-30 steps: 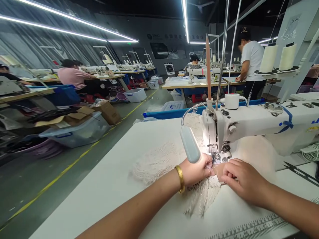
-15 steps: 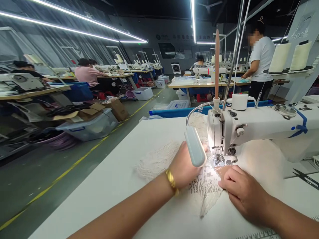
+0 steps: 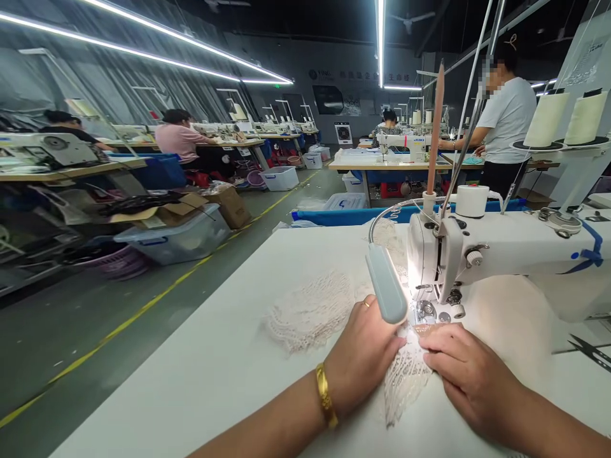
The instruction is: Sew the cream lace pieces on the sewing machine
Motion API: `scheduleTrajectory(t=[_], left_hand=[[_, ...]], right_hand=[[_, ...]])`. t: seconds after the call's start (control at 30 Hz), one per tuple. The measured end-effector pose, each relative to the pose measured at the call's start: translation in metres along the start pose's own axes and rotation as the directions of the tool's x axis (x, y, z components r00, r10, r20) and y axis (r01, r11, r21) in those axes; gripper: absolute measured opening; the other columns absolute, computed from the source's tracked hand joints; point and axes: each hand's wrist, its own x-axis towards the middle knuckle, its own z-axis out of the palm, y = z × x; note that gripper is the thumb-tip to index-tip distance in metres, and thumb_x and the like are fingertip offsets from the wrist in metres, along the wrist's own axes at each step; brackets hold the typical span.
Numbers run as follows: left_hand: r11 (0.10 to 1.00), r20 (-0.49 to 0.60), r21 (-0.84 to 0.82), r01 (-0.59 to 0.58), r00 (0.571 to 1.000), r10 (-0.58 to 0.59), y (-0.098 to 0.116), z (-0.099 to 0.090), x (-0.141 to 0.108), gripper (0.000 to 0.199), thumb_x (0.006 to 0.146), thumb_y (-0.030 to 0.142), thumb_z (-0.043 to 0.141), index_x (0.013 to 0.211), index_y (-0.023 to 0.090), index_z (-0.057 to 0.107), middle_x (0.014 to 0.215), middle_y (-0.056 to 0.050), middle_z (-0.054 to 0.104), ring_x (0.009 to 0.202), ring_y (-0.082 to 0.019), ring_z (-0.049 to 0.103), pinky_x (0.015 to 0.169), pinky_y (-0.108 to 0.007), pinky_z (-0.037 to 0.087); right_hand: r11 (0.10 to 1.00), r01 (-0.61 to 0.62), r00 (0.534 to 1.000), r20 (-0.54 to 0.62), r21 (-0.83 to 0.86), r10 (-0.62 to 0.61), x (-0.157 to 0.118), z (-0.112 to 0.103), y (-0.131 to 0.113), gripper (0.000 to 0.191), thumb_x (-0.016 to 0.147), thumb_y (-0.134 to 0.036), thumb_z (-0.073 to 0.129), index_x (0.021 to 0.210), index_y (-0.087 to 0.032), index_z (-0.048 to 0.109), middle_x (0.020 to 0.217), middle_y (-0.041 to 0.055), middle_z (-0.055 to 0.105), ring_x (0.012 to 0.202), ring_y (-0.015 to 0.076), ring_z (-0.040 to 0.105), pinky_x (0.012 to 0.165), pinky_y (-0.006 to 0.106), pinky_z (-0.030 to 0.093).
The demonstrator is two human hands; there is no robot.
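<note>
Cream lace fabric (image 3: 405, 381) runs under the presser foot (image 3: 424, 312) of a white sewing machine (image 3: 506, 245). My left hand (image 3: 365, 350), with a gold bracelet, is closed on the lace just left of the foot; the grey lamp head (image 3: 387, 286) hides some of its fingers. Close in front of the foot, my right hand (image 3: 470, 362) has its fingers bent and pressed together on the lace's right edge, where a small tan piece (image 3: 427, 329) shows. More lace (image 3: 310, 308) lies spread on the white table to the left.
Black thread snips (image 3: 592, 352) lie at the right. Two thread cones (image 3: 547, 119) stand above the machine. A blue cloth trough (image 3: 334, 217) lines the table's far edge. A standing person (image 3: 508, 114) and other seated workers are farther off.
The view has shifted slightly. My left hand has drawn back toward me, its thumb now showing near the foot. My right hand's fingers have reached flatter over the tan piece.
</note>
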Motion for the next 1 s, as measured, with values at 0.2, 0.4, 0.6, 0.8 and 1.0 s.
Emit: scheduleTrajectory(t=[0.2, 0.4, 0.6, 0.8, 1.0], left_hand=[[0.984, -0.006, 0.007, -0.179, 0.984, 0.179, 0.0013, 0.0080, -0.0009, 0.028, 0.090, -0.002, 0.047, 0.073, 0.018, 0.058, 0.092, -0.005, 0.071, 0.085, -0.020, 0.063, 0.077, -0.036, 0.051], [0.982, 0.015, 0.074, -0.176, 0.984, 0.175, 0.0007, 0.0083, -0.0035, 0.020, 0.095, 0.011, 0.058, 0.076, 0.017, 0.063, 0.100, -0.008, 0.074, 0.089, -0.024, 0.068, 0.084, -0.042, 0.054], [0.969, 0.024, 0.079, -0.234, 0.972, 0.233, -0.0010, 0.0095, -0.0030, 0.025, 0.095, 0.008, 0.055, 0.073, 0.017, 0.057, 0.098, -0.008, 0.073, 0.088, -0.023, 0.067, 0.080, -0.039, 0.054], [0.972, 0.059, 0.119, -0.201, 0.979, 0.195, 0.0021, 0.0086, -0.0035, 0.019, 0.095, 0.012, 0.056, 0.077, 0.019, 0.053, 0.095, -0.006, 0.070, 0.080, -0.021, 0.063, 0.069, -0.036, 0.049], [0.972, 0.087, 0.134, -0.192, 0.980, 0.182, 0.0075, 0.0063, -0.0025, 0.021, 0.095, 0.004, 0.049, 0.089, 0.019, 0.062, 0.093, -0.006, 0.069, 0.083, -0.022, 0.061, 0.068, -0.033, 0.044]], right_hand=[[1.000, 0.028, 1.000, -0.005, -0.007, -0.028, -0.0006, 0.0002, 0.0021, 0.053, 0.082, 0.006, 0.047, 0.125, -0.020, 0.061, 0.115, 0.0108, 0.073, 0.108, 0.0282, 0.064, 0.090, 0.049, 0.060], [0.999, 0.041, 0.999, -0.022, -0.006, -0.041, 0.0004, 0.0009, 0.0022, 0.049, 0.084, 0.006, 0.046, 0.123, -0.019, 0.061, 0.115, 0.0113, 0.072, 0.104, 0.0272, 0.063, 0.088, 0.048, 0.060], [0.999, 0.039, 0.999, -0.023, -0.008, -0.039, 0.0014, 0.0003, 0.0004, 0.045, 0.086, 0.006, 0.046, 0.122, -0.017, 0.061, 0.110, 0.0108, 0.073, 0.100, 0.0260, 0.063, 0.084, 0.045, 0.061], [0.999, 0.045, 0.999, -0.012, 0.000, -0.045, 0.0005, 0.0008, 0.0007, 0.051, 0.087, 0.007, 0.045, 0.129, -0.018, 0.059, 0.110, 0.0098, 0.073, 0.101, 0.0260, 0.062, 0.086, 0.045, 0.061], [1.000, 0.016, 1.000, -0.001, 0.002, -0.016, -0.0007, -0.0001, 0.0001, 0.047, 0.087, 0.006, 0.045, 0.123, -0.020, 0.060, 0.108, 0.0098, 0.067, 0.101, 0.0264, 0.058, 0.086, 0.045, 0.057]])
